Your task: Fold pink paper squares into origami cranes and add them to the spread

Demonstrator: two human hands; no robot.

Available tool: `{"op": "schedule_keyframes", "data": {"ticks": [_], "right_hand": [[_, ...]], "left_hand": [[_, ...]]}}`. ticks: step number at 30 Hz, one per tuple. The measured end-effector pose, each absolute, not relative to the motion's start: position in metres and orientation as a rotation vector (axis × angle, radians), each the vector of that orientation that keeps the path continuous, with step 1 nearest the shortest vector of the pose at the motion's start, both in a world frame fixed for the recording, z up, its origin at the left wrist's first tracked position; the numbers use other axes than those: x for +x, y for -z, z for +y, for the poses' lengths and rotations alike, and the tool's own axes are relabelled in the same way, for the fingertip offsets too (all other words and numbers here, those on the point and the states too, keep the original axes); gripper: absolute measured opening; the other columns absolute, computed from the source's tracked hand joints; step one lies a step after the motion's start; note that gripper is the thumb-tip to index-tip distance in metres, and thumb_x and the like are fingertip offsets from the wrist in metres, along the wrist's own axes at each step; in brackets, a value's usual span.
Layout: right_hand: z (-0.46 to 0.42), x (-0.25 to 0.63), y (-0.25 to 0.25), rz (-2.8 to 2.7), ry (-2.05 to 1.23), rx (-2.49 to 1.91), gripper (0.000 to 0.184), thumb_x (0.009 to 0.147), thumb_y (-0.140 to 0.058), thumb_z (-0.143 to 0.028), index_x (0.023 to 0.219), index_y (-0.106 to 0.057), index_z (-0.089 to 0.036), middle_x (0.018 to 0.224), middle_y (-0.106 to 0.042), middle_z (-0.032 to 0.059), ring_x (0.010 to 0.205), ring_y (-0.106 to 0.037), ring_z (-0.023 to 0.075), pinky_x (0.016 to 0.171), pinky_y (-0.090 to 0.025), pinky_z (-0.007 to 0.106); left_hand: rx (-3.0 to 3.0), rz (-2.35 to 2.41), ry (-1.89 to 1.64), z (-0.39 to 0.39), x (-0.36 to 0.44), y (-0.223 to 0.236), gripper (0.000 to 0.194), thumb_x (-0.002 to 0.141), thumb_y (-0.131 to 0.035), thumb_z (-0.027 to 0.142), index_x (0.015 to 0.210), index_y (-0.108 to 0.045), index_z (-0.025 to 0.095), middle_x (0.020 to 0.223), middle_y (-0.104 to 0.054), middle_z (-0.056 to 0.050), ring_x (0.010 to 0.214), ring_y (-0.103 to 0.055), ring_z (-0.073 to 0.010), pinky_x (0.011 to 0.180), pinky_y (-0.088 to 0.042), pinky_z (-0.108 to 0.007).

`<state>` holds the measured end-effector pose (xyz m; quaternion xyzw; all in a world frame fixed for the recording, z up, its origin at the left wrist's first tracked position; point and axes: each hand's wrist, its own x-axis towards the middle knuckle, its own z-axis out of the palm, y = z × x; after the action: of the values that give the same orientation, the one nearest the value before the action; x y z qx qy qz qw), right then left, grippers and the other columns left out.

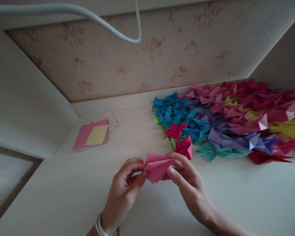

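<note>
A pink sheet of origami paper, folded into a layered, pointed shape, is held up over the white desk between both hands. My left hand pinches its left edge between thumb and fingers. At the right tip, my right hand grips the same paper with thumb and index finger. Just beyond the right hand lie two bright magenta folded pieces, one a squarish piece and the other a star-like piece. The lower fingers of both hands are partly hidden.
Many folded paper pieces in blue, purple, pink and yellow cover the desk's back right. At the left lies a stack of pink paper with a yellow sheet on top. A white cable hangs overhead before flowered wallpaper.
</note>
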<state>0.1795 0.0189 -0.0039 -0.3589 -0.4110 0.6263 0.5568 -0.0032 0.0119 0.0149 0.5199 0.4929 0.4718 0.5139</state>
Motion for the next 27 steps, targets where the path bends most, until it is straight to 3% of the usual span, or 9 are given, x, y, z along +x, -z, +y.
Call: {"op": "schedule_keyframes", "data": {"ticks": [7,12,14,19,23,27], "right_hand": [[0.019,0.180,0.007,-1.022,-1.416,-0.920,0.020,0.087,-0.071,-0.032,0.106,-0.067,-0.027,0.091,-0.069,0.0010,0.077,-0.065,0.0159,0.066,-0.055,0.026],[0.019,0.184,0.010,-1.208,-1.336,-1.018,0.018,0.088,-0.069,-0.033,0.105,-0.070,-0.026,0.107,-0.069,0.0048,0.087,-0.064,0.0190,0.072,-0.055,0.028],[0.021,0.184,0.008,-1.200,-1.373,-1.057,0.019,0.089,-0.069,-0.035,0.105,-0.070,-0.025,0.105,-0.070,0.0049,0.087,-0.064,0.0187,0.071,-0.054,0.027],[0.026,0.182,0.001,-1.121,-1.496,-1.078,0.028,0.089,-0.067,-0.041,0.107,-0.071,-0.020,0.095,-0.073,0.0062,0.076,-0.066,0.0176,0.066,-0.055,0.028],[0.028,0.180,-0.003,-1.126,-1.484,-1.103,0.035,0.089,-0.064,-0.048,0.102,-0.074,-0.017,0.090,-0.074,0.0081,0.072,-0.068,0.0187,0.061,-0.057,0.029],[0.025,0.182,0.000,-1.104,-1.565,-0.993,0.050,0.081,-0.070,-0.056,0.114,-0.071,-0.018,0.105,-0.074,0.0123,0.077,-0.071,0.0224,0.064,-0.060,0.034]], "left_hand": [[1.308,1.299,-1.183,0.013,-0.005,-0.010,0.009,0.085,-0.070,0.026,0.089,-0.076,0.022,0.109,-0.063,-0.007,0.099,-0.065,-0.0207,0.074,-0.059,-0.022],[1.368,1.358,-1.136,0.013,-0.005,-0.012,0.011,0.087,-0.068,0.028,0.089,-0.077,0.022,0.102,-0.064,-0.005,0.096,-0.065,-0.0189,0.074,-0.058,-0.021],[1.338,1.359,-1.131,0.013,-0.004,-0.013,0.012,0.088,-0.067,0.028,0.089,-0.076,0.021,0.101,-0.064,-0.004,0.094,-0.065,-0.0179,0.074,-0.058,-0.021],[1.232,1.334,-1.108,0.013,-0.003,-0.014,0.016,0.092,-0.062,0.030,0.090,-0.074,0.020,0.098,-0.066,-0.003,0.082,-0.066,-0.0153,0.071,-0.058,-0.022],[1.174,1.339,-1.071,0.015,-0.004,-0.014,0.022,0.093,-0.059,0.033,0.091,-0.073,0.017,0.095,-0.069,-0.005,0.084,-0.067,-0.0185,0.071,-0.058,-0.026],[1.167,1.410,-1.042,0.017,-0.006,-0.013,0.024,0.091,-0.061,0.037,0.089,-0.073,0.017,0.087,-0.070,-0.004,0.076,-0.068,-0.0179,0.070,-0.057,-0.027]]}}
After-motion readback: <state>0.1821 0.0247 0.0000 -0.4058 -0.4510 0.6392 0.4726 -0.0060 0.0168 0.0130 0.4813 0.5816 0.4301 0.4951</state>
